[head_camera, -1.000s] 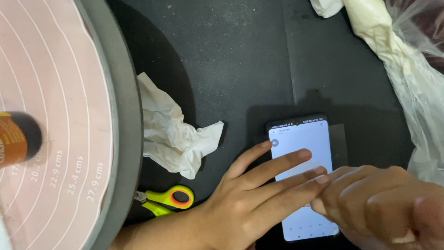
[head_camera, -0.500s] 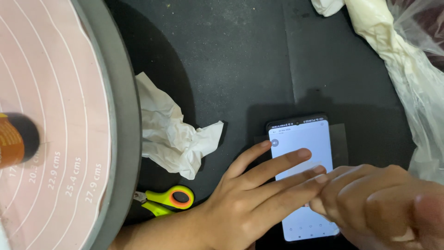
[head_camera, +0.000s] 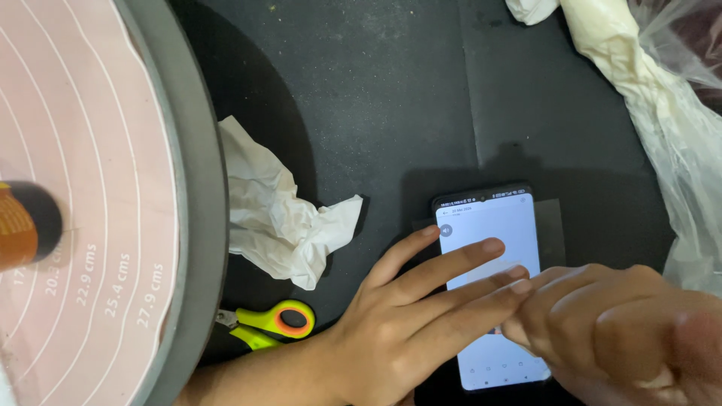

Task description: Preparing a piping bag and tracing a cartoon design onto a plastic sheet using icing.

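Fingers of left hand [head_camera: 406, 323], right hand [head_camera: 624, 331] hide phone [head_camera: 492, 225] lower screen.

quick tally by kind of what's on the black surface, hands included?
Hands: 2, left hand, right hand
Smartphone: 1
Scissors: 1
Crumpled paper: 1
Round turntable: 1
Filled piping bag: 1
Total: 7

Two bare hands and part of one forearm, seen from above. The left hand [head_camera: 398, 331] shows slim fingers [head_camera: 451, 263] with short, unpainted nails, and a bare wrist and forearm with no sleeve, watch or bracelet. The right hand [head_camera: 624, 331] is bare too, with no rings visible; its near part is blurred.
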